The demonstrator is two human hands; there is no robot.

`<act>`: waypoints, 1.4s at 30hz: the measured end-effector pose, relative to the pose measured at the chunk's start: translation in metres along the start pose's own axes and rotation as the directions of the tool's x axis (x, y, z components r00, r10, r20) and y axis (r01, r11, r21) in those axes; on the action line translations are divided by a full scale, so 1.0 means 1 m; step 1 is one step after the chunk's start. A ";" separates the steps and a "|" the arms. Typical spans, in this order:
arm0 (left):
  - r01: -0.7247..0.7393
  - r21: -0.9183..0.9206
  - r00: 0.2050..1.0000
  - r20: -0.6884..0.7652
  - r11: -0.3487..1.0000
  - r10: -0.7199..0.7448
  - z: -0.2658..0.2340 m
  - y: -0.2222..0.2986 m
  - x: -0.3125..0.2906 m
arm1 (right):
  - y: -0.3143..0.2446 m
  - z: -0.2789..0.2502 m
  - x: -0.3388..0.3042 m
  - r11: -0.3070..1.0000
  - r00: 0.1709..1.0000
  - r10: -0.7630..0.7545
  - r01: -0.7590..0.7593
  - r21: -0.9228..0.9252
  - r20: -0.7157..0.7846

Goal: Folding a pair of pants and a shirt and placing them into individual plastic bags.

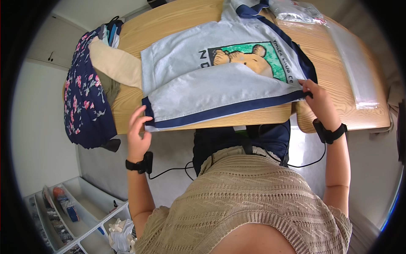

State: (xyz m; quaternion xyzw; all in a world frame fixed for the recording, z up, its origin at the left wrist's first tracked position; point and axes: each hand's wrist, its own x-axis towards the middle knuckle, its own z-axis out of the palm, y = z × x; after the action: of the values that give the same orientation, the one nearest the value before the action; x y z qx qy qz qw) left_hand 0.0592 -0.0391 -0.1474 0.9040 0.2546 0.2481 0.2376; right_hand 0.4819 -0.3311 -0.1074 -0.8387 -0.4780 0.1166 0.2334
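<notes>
A light grey sweatshirt (182,46) with navy trim and a bear print on a green square lies spread on the wooden table. Its near side is folded over part of the print, so a navy stripe runs along the front edge. At the left end of that stripe, my left hand (138,137) touches the navy edge, fingers stretched and thumb apart. My right hand (319,101) is closed on the navy-trimmed fabric at the right end. The collar end reaches the far side of the table. What lies under the fold is hidden.
A pile of clothes with a navy floral garment (84,97) hangs over the table's left edge. Beside it lies a cream fabric piece (116,63). Clear plastic bags (353,67) rest at the right. A divided white bin (91,201) stands lower left. Cables trail from both wristbands.
</notes>
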 end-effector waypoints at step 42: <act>0.215 -0.043 0.962 0.182 0.976 -0.204 -0.077 -0.071 0.218 | -0.088 -0.042 0.247 0.991 0.960 0.005 0.032 -0.128 0.281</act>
State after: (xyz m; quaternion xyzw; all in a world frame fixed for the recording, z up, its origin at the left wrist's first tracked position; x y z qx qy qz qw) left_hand 0.1540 0.1638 -0.0562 0.8827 0.3187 0.1481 0.3121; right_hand 0.5611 -0.0934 -0.0205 -0.8240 -0.5186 0.2009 0.1084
